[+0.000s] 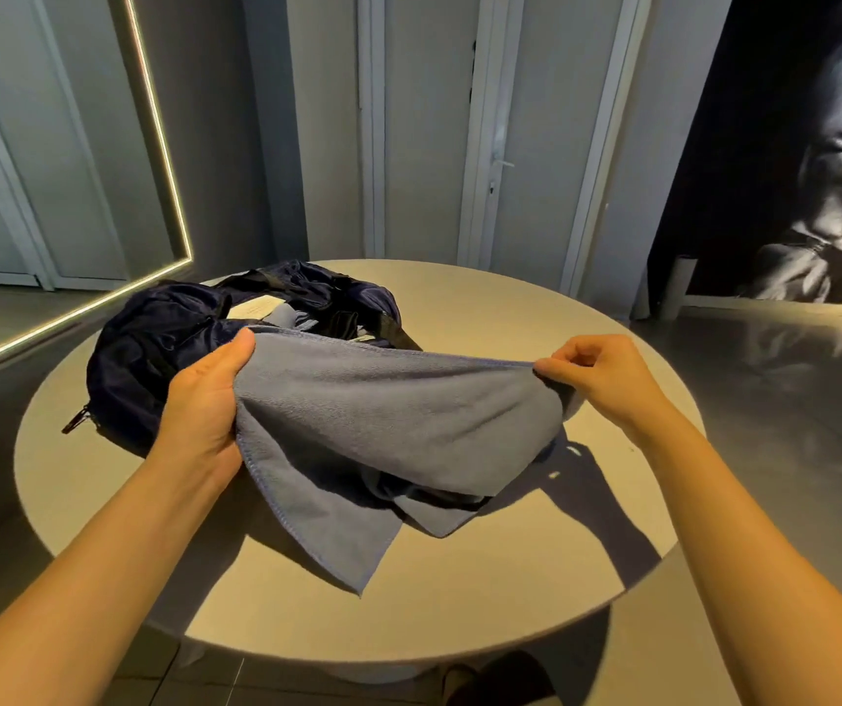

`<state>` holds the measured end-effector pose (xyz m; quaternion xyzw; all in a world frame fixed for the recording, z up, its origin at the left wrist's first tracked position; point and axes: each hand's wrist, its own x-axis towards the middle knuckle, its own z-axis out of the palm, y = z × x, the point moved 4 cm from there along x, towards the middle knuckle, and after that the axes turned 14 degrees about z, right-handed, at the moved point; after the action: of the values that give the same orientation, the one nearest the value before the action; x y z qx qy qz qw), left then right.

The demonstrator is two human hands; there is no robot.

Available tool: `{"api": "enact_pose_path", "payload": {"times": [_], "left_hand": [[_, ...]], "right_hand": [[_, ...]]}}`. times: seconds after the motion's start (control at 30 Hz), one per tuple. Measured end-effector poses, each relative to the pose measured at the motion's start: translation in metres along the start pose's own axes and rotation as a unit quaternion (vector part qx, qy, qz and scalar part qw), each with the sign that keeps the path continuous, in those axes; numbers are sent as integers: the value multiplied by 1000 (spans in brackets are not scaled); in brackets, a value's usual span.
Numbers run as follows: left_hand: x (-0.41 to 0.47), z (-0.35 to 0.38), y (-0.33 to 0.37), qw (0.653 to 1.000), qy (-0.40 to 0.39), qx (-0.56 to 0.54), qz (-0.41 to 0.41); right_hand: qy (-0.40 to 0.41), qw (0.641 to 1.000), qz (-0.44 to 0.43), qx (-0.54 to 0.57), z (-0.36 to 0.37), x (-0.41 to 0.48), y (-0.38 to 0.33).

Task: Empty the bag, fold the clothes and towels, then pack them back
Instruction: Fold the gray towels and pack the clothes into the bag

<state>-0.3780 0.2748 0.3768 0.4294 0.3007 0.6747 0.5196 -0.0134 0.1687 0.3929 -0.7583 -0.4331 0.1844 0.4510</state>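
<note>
bag partly behind towel, contents unclear

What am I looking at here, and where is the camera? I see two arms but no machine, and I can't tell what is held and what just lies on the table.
There is no machine: a person works with bare hands. The single picture comes from a wide-angle camera worn on their head, looking forward and down, which is why both forearms enter from the bottom edge. The left hand grips one end of a grey-blue towel, thumb on top. The right hand pinches its upper edge, so the towel is stretched between the two grips while its lower part droops toward the round table. Behind it on the table lies a dark blue bag, open, with more cloth showing inside, so the bag is not yet fully emptied.
</note>
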Motion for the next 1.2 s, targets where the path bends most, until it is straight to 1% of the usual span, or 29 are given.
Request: {"api": "enact_pose_path", "payload": {"times": [0.07, 0.13, 0.2, 0.23, 0.27, 0.3, 0.33, 0.4, 0.43, 0.47, 0.5, 0.53, 0.6, 0.63, 0.67, 0.73, 0.8, 0.87, 0.97, 1.07, 1.13, 1.2], "left_hand": [[-2, 1, 2, 997, 6, 56, 47], [-3, 2, 4, 991, 5, 84, 99], [-5, 10, 2, 986, -23, 101, 133], [-7, 14, -1, 982, -44, 116, 140], [-9, 19, -5, 979, -69, 135, 138], [-11, 23, -11, 974, -101, 156, 130], [-15, 26, -18, 967, -138, 180, 120], [-23, 27, -30, 942, -215, 231, 109], [-27, 25, -36, 930, -243, 251, 111], [-30, 21, -39, 922, -258, 266, 114], [-32, 18, -43, 917, -266, 274, 117], [-34, 15, -46, 914, -270, 277, 119], [-40, 11, -54, 912, -273, 281, 125], [-42, 10, -59, 911, -274, 282, 125], [-43, 9, -64, 912, -272, 281, 121], [-46, 8, -74, 911, -271, 283, 125], [-50, 6, -85, 904, -271, 300, 138], [-53, 2, -96, 906, -260, 305, 135], [-57, -3, -103, 907, -254, 310, 131], [-56, -5, -102, 912, -253, 294, 133], [-56, -6, -102, 914, -257, 287, 129], [-55, -7, -104, 917, -255, 283, 119]], "right_hand": [[36, 998, -26, 51, 2, -3, -12], [77, 990, -82, 88, 11, -15, -34], [86, 981, -145, 100, 33, -37, -59], [76, 978, -166, 96, 48, -48, -68], [53, 979, -179, 84, 65, -55, -72], [12, 982, -182, 52, 84, -59, -72], [-45, 983, -177, 2, 102, -63, -67], [-173, 970, -148, -86, 130, -69, -44], [-215, 964, -125, -92, 134, -73, -30], [-228, 965, -103, -72, 131, -74, -18], [-212, 972, -89, -42, 122, -73, -7], [-164, 983, -82, -20, 109, -71, 4], [-30, 998, -52, -11, 75, -58, 26], [28, 999, -24, -11, 57, -51, 40], [67, 998, 6, -8, 41, -45, 52], [94, 995, 43, -4, 23, -38, 69], [79, 996, 41, -22, 23, -36, 72], [48, 996, 7, -70, 33, -32, 65], [-41, 987, -41, -150, 45, -16, 52], [-139, 952, -69, -265, 52, 1, 47], [-160, 921, -92, -342, 53, 11, 47], [-156, 906, -107, -379, 51, 19, 43]]}}
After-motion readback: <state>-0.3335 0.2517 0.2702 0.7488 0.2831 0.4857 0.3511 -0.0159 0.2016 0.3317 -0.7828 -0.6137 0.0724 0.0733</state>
